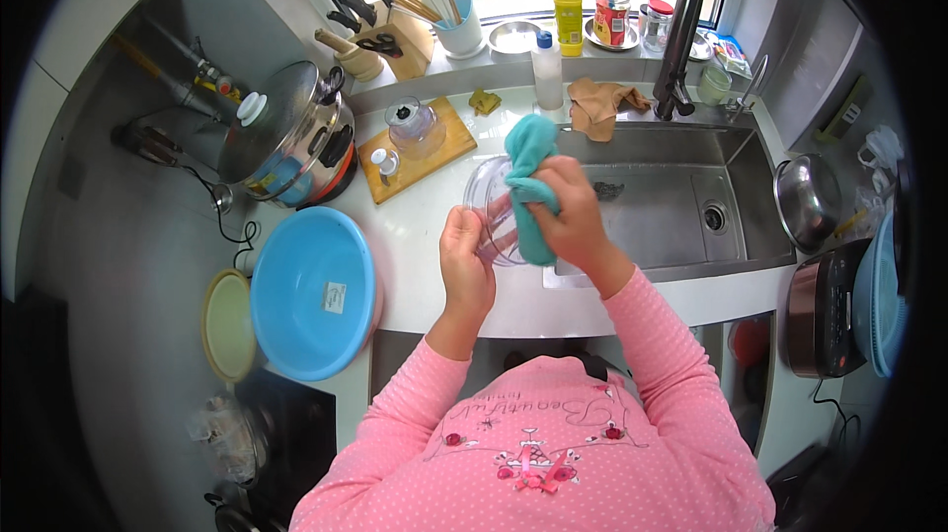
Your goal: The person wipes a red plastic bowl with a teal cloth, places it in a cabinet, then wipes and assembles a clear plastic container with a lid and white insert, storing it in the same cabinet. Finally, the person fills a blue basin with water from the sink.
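My left hand [468,258] grips a clear round plastic container [480,188] by its near left rim, over the counter beside the sink. In my right hand [574,210] is a bunched teal cloth [531,151], pressed against the container's right side. The cloth and my right hand hide part of the container. Behind it, a wooden cutting board [452,138] bears a clear plastic piece with a dark centre [405,117] and a small white-topped part [384,162].
Right of my hands is a steel sink [652,236] under a dark faucet [678,43]. A brown cloth [596,106] lies at its back edge. To the left stand a blue basin [304,258] and a steel pot [296,132]. A knife block [407,51] stands by the window.
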Demonstrator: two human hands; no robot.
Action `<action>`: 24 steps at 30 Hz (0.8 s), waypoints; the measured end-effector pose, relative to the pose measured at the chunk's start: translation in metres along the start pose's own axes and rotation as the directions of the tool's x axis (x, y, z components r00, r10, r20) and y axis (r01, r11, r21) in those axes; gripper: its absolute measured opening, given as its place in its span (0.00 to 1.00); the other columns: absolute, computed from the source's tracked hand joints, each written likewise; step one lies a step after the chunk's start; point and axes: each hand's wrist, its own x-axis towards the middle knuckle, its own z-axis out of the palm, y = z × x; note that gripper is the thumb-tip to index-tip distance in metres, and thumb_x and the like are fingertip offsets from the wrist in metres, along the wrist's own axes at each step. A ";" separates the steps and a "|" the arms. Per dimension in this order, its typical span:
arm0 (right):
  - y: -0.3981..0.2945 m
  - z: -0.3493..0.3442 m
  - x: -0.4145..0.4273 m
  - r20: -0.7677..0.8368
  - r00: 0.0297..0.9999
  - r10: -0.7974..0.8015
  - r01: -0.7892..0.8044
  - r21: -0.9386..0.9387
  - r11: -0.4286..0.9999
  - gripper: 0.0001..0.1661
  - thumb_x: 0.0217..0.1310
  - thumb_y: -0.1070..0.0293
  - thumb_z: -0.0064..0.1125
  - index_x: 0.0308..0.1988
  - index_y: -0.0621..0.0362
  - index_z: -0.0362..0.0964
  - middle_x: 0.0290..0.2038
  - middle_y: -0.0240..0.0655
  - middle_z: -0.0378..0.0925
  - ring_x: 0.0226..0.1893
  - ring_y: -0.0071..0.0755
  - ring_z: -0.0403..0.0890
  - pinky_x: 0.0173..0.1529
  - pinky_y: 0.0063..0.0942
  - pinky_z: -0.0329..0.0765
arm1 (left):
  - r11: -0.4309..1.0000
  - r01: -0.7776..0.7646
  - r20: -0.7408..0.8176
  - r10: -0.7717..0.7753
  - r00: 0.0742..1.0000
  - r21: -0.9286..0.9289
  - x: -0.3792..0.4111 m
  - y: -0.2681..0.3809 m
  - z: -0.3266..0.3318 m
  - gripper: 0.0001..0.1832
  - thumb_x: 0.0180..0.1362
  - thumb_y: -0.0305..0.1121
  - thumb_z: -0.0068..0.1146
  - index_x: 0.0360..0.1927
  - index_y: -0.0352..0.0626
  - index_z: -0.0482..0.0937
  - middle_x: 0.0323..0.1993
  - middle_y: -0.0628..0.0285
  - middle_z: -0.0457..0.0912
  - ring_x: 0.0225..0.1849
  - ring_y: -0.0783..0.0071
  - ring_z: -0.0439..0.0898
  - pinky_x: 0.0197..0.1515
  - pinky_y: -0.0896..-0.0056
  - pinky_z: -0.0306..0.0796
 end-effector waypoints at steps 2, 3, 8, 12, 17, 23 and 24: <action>-0.010 0.011 0.001 0.038 0.992 -0.121 0.122 -0.023 0.992 0.12 0.47 0.74 0.61 0.37 0.58 0.74 0.37 0.40 0.74 0.41 0.48 0.74 0.46 0.39 0.70 | 0.993 -0.082 0.049 0.078 0.996 0.083 0.007 -0.013 -0.020 0.13 0.72 0.38 0.40 0.31 0.46 0.67 0.30 0.67 0.72 0.35 0.81 0.73 0.36 0.79 0.71; -0.020 0.018 0.000 0.044 0.992 -0.121 0.121 -0.003 0.993 0.12 0.45 0.74 0.60 0.36 0.58 0.73 0.36 0.39 0.74 0.40 0.49 0.73 0.46 0.40 0.69 | 0.996 -0.056 -0.018 0.058 0.998 0.068 0.005 -0.010 -0.013 0.12 0.71 0.38 0.41 0.32 0.46 0.67 0.30 0.67 0.72 0.34 0.81 0.72 0.35 0.80 0.69; 0.002 0.019 0.002 -0.005 0.995 -0.105 0.105 0.025 0.994 0.09 0.47 0.76 0.59 0.34 0.57 0.74 0.34 0.38 0.74 0.38 0.46 0.73 0.44 0.40 0.70 | 0.997 -0.064 -0.095 0.069 0.993 0.052 -0.008 0.002 0.003 0.12 0.71 0.38 0.42 0.33 0.46 0.67 0.29 0.67 0.71 0.31 0.82 0.71 0.31 0.80 0.68; 0.004 0.019 0.003 -0.056 0.998 0.023 -0.023 -0.002 1.000 0.10 0.46 0.78 0.57 0.33 0.55 0.77 0.33 0.37 0.75 0.37 0.45 0.73 0.44 0.38 0.70 | 0.986 -0.078 -0.054 0.087 0.995 0.147 -0.008 0.002 -0.011 0.11 0.71 0.37 0.42 0.32 0.44 0.67 0.29 0.67 0.71 0.46 0.71 0.79 0.40 0.70 0.78; -0.006 0.031 0.003 -0.004 0.995 -0.105 0.104 0.117 0.988 0.11 0.43 0.78 0.58 0.33 0.57 0.75 0.32 0.37 0.74 0.36 0.47 0.73 0.44 0.39 0.71 | 0.985 -0.082 -0.051 0.091 0.995 0.154 -0.008 0.007 -0.005 0.12 0.71 0.36 0.43 0.31 0.44 0.67 0.30 0.66 0.72 0.49 0.67 0.80 0.42 0.70 0.79; 0.001 0.024 0.002 -0.032 0.999 -0.021 0.021 0.002 1.000 0.13 0.44 0.77 0.59 0.35 0.55 0.77 0.33 0.39 0.74 0.38 0.48 0.73 0.45 0.39 0.69 | 0.990 -0.069 0.055 0.062 0.997 0.126 -0.007 0.007 -0.014 0.12 0.70 0.37 0.45 0.31 0.45 0.67 0.31 0.69 0.72 0.33 0.81 0.74 0.33 0.76 0.74; -0.016 0.032 -0.003 -0.035 0.996 -0.082 0.083 0.035 0.996 0.11 0.42 0.77 0.59 0.32 0.57 0.74 0.32 0.39 0.73 0.38 0.48 0.73 0.45 0.39 0.68 | 0.989 -0.075 -0.011 0.077 0.997 0.126 -0.006 0.007 -0.010 0.12 0.70 0.37 0.45 0.31 0.44 0.67 0.30 0.69 0.71 0.32 0.81 0.74 0.33 0.76 0.74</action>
